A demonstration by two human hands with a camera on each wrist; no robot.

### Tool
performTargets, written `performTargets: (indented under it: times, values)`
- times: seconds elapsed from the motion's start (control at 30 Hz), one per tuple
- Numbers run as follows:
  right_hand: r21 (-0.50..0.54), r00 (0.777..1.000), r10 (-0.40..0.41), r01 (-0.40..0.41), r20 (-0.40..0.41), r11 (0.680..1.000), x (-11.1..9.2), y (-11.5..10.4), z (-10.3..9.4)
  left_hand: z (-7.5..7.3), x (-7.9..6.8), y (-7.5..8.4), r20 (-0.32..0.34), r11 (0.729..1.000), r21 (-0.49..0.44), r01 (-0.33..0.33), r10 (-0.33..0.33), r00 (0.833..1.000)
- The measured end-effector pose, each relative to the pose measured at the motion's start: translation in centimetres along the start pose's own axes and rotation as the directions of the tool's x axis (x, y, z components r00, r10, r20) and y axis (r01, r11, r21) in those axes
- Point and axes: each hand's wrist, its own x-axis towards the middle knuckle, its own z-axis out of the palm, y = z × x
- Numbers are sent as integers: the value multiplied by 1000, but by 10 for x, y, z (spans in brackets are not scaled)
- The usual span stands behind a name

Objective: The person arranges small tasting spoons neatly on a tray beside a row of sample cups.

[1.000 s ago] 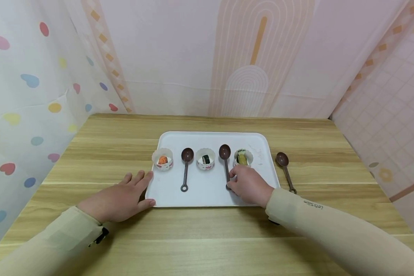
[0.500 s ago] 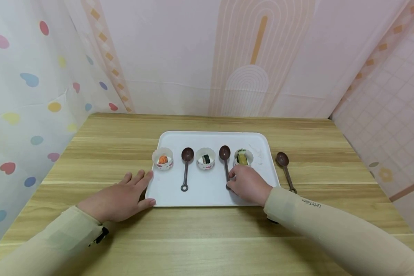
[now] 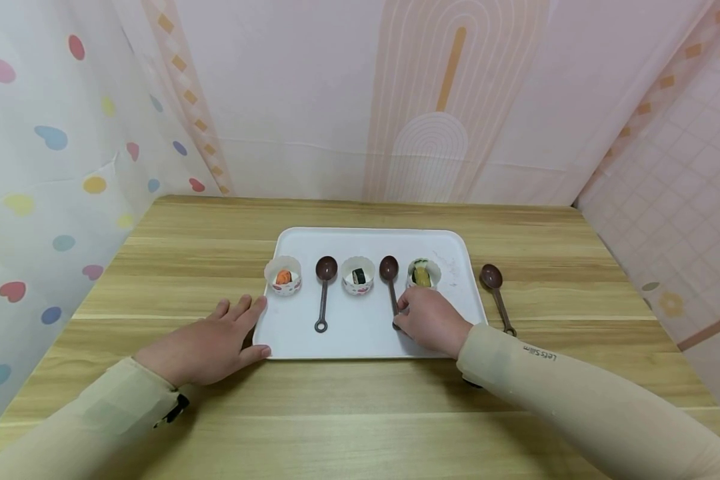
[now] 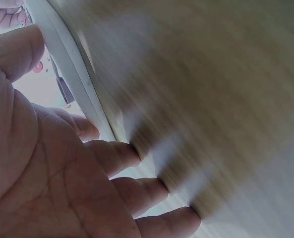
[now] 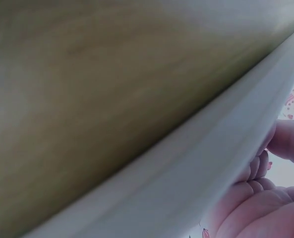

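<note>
Sleeves [image 3: 576, 393], two and beige, enter from the lower corners, the right one bearing small dark lettering, over a wood-grain table [image 3: 336, 427]. The left hand [image 3: 207, 347] is spread with its fingers straight, its thumb over the near left corner of one white tray [image 3: 348, 343] and three fingertips on the table just beside the rim. The right hand [image 3: 433, 322], over the tray's near right part, pinches the handle end of a brown measuring spoon [image 3: 389, 269], whose bowl points away at a slight tilt. Three such spoons are in view: this one, a second spoon [image 3: 326, 270] left of it on the tray, and a third spoon [image 3: 492, 277] on the table right of the tray. Among them, three scalloped cups stand in a row: a left cup [image 3: 286, 291] with an orange-topped sushi piece [image 3: 283, 277], a middle cup [image 3: 358, 289] with a dark-wrapped sushi roll [image 3: 359, 276], and a right cup [image 3: 435, 273] with a yellow-topped piece [image 3: 421, 277]. Beyond hang patterned curtains [image 3: 276, 100]. The right hand covers the pinched handle's end and the right cup's lower front; the third spoon's ring meets the sleeve's edge. In the right wrist view, the tray's pale rim hides much of the hand; the left wrist view blurs the table.
</note>
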Motion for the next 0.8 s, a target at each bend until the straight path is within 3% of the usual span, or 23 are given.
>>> performTargets:
  times: [0.8]
  values:
    - [-37, 1000, 23, -23, -8, 999, 0, -4, 1, 0, 0, 0, -7, 1000, 5, 7, -7, 1000]
